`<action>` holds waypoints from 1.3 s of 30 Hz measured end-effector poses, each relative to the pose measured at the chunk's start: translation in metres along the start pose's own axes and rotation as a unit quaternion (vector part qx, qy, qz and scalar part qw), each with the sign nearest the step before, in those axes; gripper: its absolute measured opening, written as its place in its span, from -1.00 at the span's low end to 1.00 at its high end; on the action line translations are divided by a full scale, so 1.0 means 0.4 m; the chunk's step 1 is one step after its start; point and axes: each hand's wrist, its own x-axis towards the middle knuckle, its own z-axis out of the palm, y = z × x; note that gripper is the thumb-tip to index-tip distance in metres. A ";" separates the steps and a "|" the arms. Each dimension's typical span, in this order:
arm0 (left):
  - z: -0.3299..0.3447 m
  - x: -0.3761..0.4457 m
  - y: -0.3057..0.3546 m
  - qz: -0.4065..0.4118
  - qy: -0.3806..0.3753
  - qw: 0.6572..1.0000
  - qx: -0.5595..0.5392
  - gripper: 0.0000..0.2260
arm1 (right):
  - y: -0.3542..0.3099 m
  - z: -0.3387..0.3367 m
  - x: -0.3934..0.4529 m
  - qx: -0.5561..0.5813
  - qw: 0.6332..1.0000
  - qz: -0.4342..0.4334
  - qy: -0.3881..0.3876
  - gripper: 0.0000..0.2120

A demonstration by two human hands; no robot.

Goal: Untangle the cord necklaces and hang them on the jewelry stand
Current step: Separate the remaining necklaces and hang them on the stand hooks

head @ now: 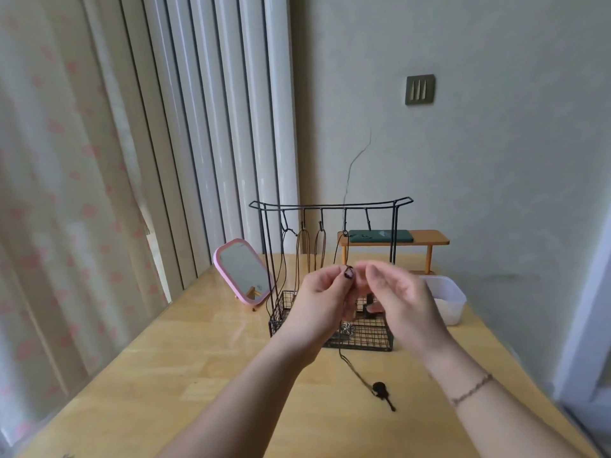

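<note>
Item 1. Black wire jewelry stand (330, 206) with a hooked top rail and a mesh basket base, standing on the pale wooden bench (198, 375) at about 12 o'clock from you. Four of its hooks already carried cords: dark ones at the left and fourth hooks, two brown loops (310, 249) between them. The hook at the right end (367, 219) looked bare.

Item 2. Thin dark cord necklace (350, 368) with a small black guitar-shaped pendant (382, 391). The cord ran down from your hands, passed in front of the basket, and ended at the pendant, which lay on the bench at about 5 o'clock from the stand.

Item 3. Your left hand (317, 295), fingers curled, pinched the top of the cord between thumb and fingertips. Your right hand (396, 299) was blurred; its fingers were loosely curled toward the left, and whether it held the cord could not be told.

Item 4. Handling note, as a judgement: the step in hand was opening this cord into a clean loop before hanging. You would have done well to keep the left pinch fixed, draw the strands apart with the right, and lift until the pendant hung free and any twist spun out. The bare right-end hook seemed the likely target; approaching from the front would have kept the loop off the hung cords.

Item 5. Surroundings: pink-framed tabletop mirror (243, 271) at 10 o'clock from the stand, translucent white plastic box (446, 299) at 3 o'clock, small wooden shelf (426, 241) behind.
</note>
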 end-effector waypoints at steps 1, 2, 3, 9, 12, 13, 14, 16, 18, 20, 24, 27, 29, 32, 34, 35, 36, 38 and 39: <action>0.005 0.001 0.003 0.001 -0.002 1.000 0.004 -0.70 | -0.027 0.001 0.019 -0.005 1.000 -0.027 0.000 -0.71; 0.010 0.003 0.005 0.000 0.002 1.000 0.002 -0.68 | -0.044 0.002 0.032 -0.026 0.998 -0.051 0.001 -0.72; 0.012 0.005 0.007 -0.002 0.007 1.000 -0.006 -0.66 | -0.053 0.001 0.042 -0.059 0.995 -0.076 0.000 -0.75; 0.004 0.013 0.017 0.001 0.008 0.999 -0.038 -0.69 | -0.051 -0.011 0.047 -0.123 0.984 -0.126 -0.012 -0.81; -0.002 0.019 0.016 0.012 0.017 0.999 -0.031 -0.72 | -0.050 -0.018 0.054 -0.120 0.987 -0.105 -0.026 -0.87; -0.005 0.023 0.015 0.012 0.017 0.999 -0.029 -0.72 | -0.049 -0.019 0.059 -0.121 0.988 -0.098 -0.020 -0.90; -0.006 0.026 0.013 0.011 0.015 0.999 -0.027 -0.73 | -0.050 -0.019 0.065 -0.133 0.986 -0.101 -0.013 -0.93; -0.003 0.032 0.009 0.007 -0.001 1.000 -0.024 -0.72 | -0.048 -0.015 0.075 -0.183 0.977 -0.111 -0.013 -0.93; 0.002 0.038 0.004 0.002 -0.015 1.000 -0.017 -0.72 | -0.043 -0.009 0.081 -0.219 0.972 -0.081 -0.035 -0.89; 0.007 0.045 -0.005 -0.005 -0.003 1.000 -0.003 -0.73 | -0.036 -0.006 0.093 -0.148 0.989 0.013 -0.023 -0.80; 0.029 0.094 -0.019 -0.006 0.067 0.998 0.018 -0.76 | -0.008 -0.008 0.158 0.092 0.976 0.187 0.065 -0.73; 0.052 0.159 -0.030 -0.031 0.141 0.989 -0.028 -0.83 | 0.014 -0.020 0.219 0.084 0.973 0.198 0.089 -0.74; 0.064 0.201 -0.039 -0.045 0.171 0.981 -0.075 -0.86 | 0.028 -0.037 0.260 -0.019 0.981 0.158 0.111 -0.81; 0.072 0.247 -0.060 -0.044 0.193 0.978 -0.062 -0.85 | 0.038 -0.059 0.305 -0.224 0.965 0.064 0.120 -0.90; 0.074 0.265 -0.070 -0.035 0.203 0.978 -0.043 -0.83 | 0.045 -0.066 0.321 -0.287 0.953 0.009 0.101 -0.90; 0.075 0.271 -0.077 -0.031 0.206 0.977 -0.041 -0.81 | 0.049 -0.067 0.325 -0.300 0.950 -0.014 0.090 -0.89; 0.075 0.276 -0.083 -0.029 0.208 0.977 -0.043 -0.81 | 0.053 -0.068 0.328 -0.305 0.948 -0.034 0.086 -0.89; 0.077 0.283 -0.095 -0.028 0.215 0.975 -0.052 -0.80 | 0.061 -0.071 0.332 -0.307 0.946 -0.064 0.084 -0.89; 0.078 0.286 -0.099 -0.026 0.219 0.974 -0.058 -0.79 | 0.064 -0.072 0.334 -0.310 0.944 -0.073 0.080 -0.89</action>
